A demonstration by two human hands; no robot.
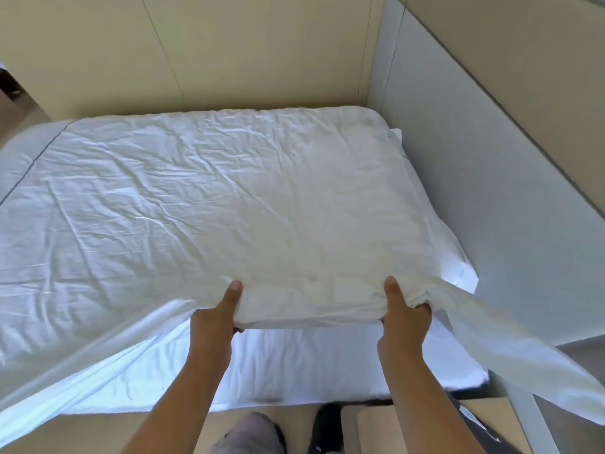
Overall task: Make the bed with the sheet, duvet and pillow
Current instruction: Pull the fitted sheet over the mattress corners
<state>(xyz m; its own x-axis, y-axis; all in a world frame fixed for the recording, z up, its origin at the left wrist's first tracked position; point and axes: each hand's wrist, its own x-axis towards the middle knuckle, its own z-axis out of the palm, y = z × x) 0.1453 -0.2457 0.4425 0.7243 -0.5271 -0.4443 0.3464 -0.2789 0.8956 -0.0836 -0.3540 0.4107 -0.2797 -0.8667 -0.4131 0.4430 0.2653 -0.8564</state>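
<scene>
A white, creased duvet (212, 191) lies spread over most of the bed, its near edge lifted off the mattress. My left hand (216, 316) grips that near edge, thumb on top and fingers underneath. My right hand (404, 319) grips the same edge further right, where the cloth bunches under the thumb. Below the lifted edge shows the white sheet (294, 365) on the mattress. A loose flap of the duvet cover (523, 352) trails off to the right past my right hand. No pillow is in view.
A cream wall (229, 50) runs behind the bed and a grey padded panel (474, 191) stands along its right side. At the bottom are my legs and shoes (255, 430) on the floor, next to a light wooden piece of furniture (376, 427).
</scene>
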